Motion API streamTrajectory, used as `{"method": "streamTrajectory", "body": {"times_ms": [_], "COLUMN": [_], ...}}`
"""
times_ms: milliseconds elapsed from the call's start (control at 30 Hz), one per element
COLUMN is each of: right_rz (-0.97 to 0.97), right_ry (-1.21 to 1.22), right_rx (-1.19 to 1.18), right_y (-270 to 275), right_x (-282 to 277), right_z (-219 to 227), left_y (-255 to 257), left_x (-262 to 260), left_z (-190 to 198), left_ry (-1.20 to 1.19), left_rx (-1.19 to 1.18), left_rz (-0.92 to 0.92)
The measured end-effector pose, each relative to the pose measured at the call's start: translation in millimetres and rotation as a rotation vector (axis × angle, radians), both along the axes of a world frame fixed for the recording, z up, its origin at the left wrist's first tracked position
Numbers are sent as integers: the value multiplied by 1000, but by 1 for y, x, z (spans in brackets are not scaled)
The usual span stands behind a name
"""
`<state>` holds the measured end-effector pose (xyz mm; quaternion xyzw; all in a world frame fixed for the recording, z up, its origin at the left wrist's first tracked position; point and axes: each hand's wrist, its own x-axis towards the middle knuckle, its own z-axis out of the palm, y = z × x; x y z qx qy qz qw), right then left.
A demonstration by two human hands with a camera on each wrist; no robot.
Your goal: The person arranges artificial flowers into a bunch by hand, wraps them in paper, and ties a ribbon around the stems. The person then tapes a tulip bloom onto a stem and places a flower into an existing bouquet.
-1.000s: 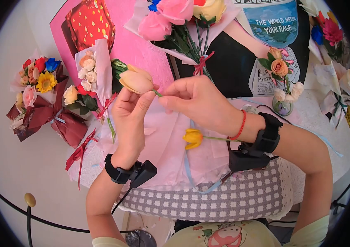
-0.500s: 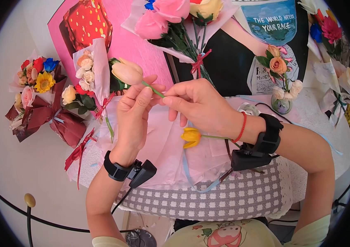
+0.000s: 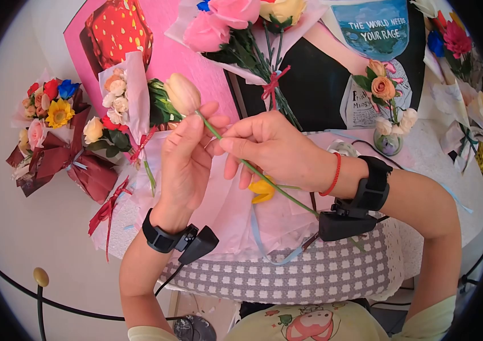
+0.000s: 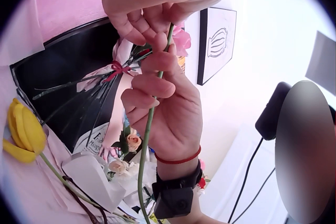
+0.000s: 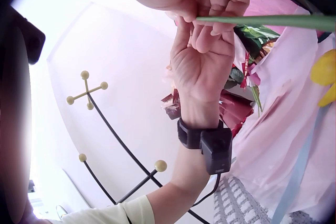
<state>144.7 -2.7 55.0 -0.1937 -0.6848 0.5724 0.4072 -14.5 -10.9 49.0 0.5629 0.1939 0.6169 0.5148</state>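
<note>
A pale peach tulip (image 3: 183,94) is held up between both hands over the pink wrapping paper (image 3: 224,199). My left hand (image 3: 184,159) pinches it by thumb and fingers just under the bloom. Lower on the green stem, my right hand (image 3: 278,149) pinches with thumb and forefinger, its other fingers loosely bent. The rest of the stem (image 4: 148,140) slants down past the right wrist. Below the right hand, a yellow tulip (image 3: 262,192) lies on the paper, partly hidden by that hand.
A wrapped bouquet (image 3: 129,105) and a burgundy-wrapped one (image 3: 79,165) stand at the left. Behind the hands is a bouquet of large pink roses (image 3: 207,33). A small glass vase (image 3: 388,143) of roses stands at the right. A light blue ribbon (image 3: 259,238) trails near the front edge.
The peach tulip's bloom has swung from leaning left to more upright. Its stem now shows long below the right hand, and the left fingers have moved from the bloom's base onto the stem.
</note>
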Motion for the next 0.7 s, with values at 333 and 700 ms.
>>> {"method": "streamTrajectory", "body": {"times_ms": [333,700], "right_rz": [-284,-412], "right_ry": [-361,-925], "right_rx": [455,173], "right_y": [31,10], "right_x": [77,189], "right_z": [11,-7], "left_y": [-8,-1], "left_x": [3,-27], "left_z": [0,-45], "left_ry": [-179,-217], "left_rx": [-65,-195], "left_rz": [-104,-91]}}
